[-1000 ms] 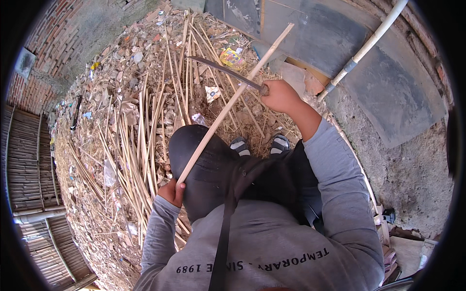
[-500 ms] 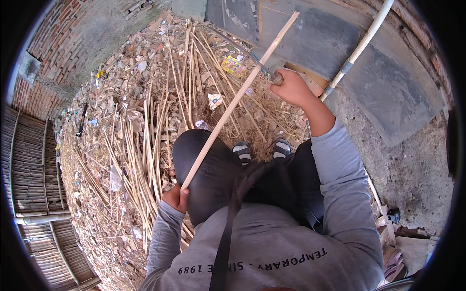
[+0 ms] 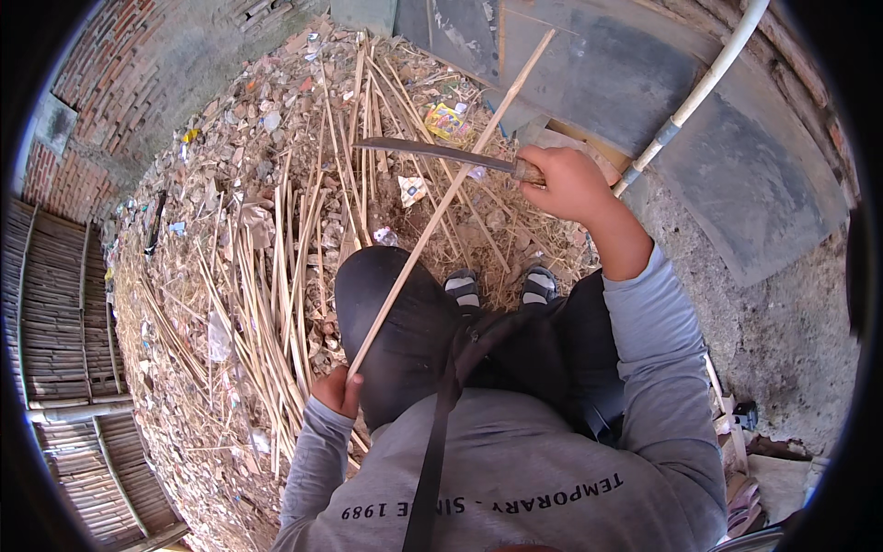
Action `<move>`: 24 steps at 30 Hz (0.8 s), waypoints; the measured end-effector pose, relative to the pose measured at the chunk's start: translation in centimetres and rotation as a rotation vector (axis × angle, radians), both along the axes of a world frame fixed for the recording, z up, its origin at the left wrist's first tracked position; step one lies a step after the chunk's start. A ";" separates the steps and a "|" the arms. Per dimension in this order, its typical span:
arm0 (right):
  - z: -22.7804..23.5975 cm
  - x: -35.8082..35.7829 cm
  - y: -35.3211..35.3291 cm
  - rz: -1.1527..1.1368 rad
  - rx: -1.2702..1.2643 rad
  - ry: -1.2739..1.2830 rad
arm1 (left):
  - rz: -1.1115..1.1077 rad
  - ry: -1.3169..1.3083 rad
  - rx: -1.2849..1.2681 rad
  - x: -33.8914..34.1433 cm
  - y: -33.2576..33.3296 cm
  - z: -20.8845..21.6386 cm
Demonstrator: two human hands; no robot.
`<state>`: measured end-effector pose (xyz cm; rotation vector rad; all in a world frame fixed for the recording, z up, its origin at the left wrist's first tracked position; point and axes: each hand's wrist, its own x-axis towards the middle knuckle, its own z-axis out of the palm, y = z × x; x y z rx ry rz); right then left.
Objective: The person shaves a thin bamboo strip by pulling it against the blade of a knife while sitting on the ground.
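Left hand (image 3: 338,391) — grip closed round the lower end of a long pale bamboo stick (image 3: 441,207), which slants up and away over the person's dark-trousered knee (image 3: 395,313). Right hand (image 3: 568,182) — grip wrapped tight on the handle of a curved dark-bladed knife (image 3: 425,153); blade lies across the stick, near its upper half. Ground ahead: heap of split bamboo strips (image 3: 276,267) on rubble and litter. White pipe (image 3: 699,87) runs beside grey slabs, upper right.
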<state>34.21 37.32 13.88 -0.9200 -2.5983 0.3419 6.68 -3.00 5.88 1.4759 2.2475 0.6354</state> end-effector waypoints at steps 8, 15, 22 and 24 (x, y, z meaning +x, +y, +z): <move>-0.9 -2.6 -2.3 -0.049 -0.014 -0.183 | 0.077 -0.044 -0.108 0.8 0.4 1.2; -3.8 -4.3 -2.2 -0.040 -0.096 -0.120 | 0.154 0.020 -0.027 1.8 0.8 -0.9; -5.3 -4.3 -1.9 0.051 -0.004 -0.095 | 0.124 -0.054 -0.101 0.5 0.9 0.1; -3.9 -5.9 -4.4 0.107 -0.054 -0.192 | 0.136 -0.087 -0.105 0.7 0.6 -0.4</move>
